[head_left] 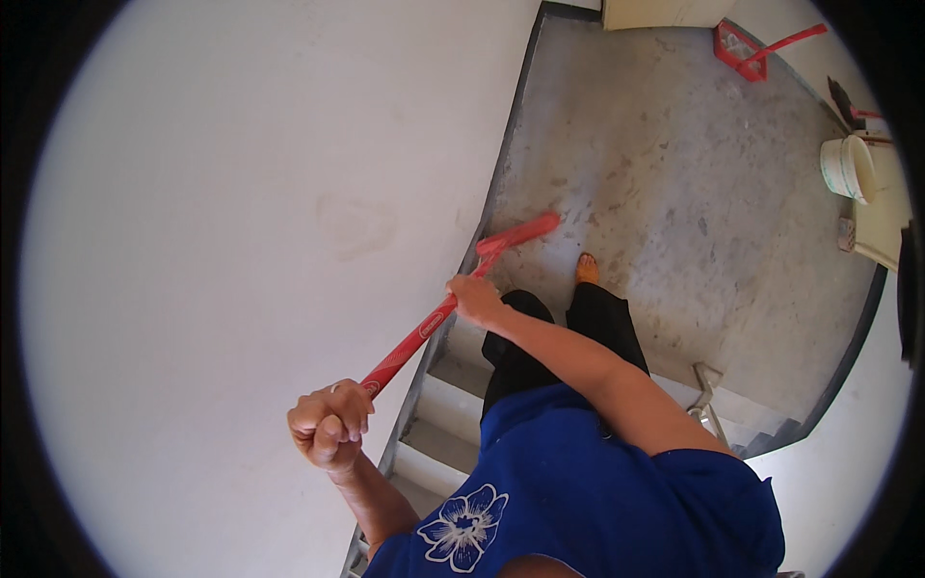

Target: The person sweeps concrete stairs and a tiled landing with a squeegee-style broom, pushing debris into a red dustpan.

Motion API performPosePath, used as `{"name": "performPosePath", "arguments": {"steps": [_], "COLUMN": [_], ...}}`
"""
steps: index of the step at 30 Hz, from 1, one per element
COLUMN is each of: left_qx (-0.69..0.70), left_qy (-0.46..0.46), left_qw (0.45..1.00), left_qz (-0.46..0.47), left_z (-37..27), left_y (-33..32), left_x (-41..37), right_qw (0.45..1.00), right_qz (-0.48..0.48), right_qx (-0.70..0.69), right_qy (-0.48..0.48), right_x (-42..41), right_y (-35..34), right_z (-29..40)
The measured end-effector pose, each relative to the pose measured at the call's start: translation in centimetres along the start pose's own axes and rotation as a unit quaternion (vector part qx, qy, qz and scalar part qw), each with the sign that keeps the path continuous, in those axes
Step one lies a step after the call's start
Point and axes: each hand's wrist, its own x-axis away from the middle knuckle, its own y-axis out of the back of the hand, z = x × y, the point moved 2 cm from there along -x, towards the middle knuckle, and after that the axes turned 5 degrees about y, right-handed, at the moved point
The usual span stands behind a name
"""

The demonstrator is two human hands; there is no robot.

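Note:
A long red handle (405,352) slants up from the lower left to a red head (518,233), which looks like a broom's or mop's and is blurred. My left hand (331,423) is closed around the handle's upper end. Farther down, my right hand (475,300) grips the same handle close to the head. The head is over the concrete landing (723,217) beside the wall's dark skirting. Whether its underside touches the floor cannot be told.
Stairs (448,415) run down beside and behind me, with a metal railing (704,397) at right. A red dustpan (741,54) holding some litter lies at the far wall. A white bucket (842,167) stands at right near a dark brush (840,101). A white wall (238,217) rises on the left.

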Motion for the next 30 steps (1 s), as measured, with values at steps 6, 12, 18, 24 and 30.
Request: {"name": "performPosePath", "arguments": {"steps": [6,12,18,24,30], "left_qx": [-0.004,0.006,0.053,0.012,0.109], "left_qy": [-0.020,-0.030,-0.011,-0.052,-0.114], "left_qw": [1.000,0.999,0.998,0.995,0.974], "left_qz": [0.002,0.030,0.026,0.090,0.164], "left_z": [-0.9,-2.5,0.0,-1.6,-7.2], "left_y": [-1.8,-3.1,-6.0,-10.8,-17.1], "left_x": [-1.1,-0.4,-3.2,-3.7,-5.1], "right_qw": [0.999,0.999,0.999,0.993,0.993], "right_qz": [-0.051,-0.026,-0.034,-0.099,-0.101], "right_qx": [-0.010,0.008,-0.001,0.060,0.061], "right_qy": [0.000,-0.043,-0.010,0.022,0.032], "right_x": [-0.4,1.5,1.1,0.1,6.9], "right_y": [3.3,5.8,6.1,11.9,22.4], "right_z": [0.2,0.9,-2.2,-5.3,-2.0]}}
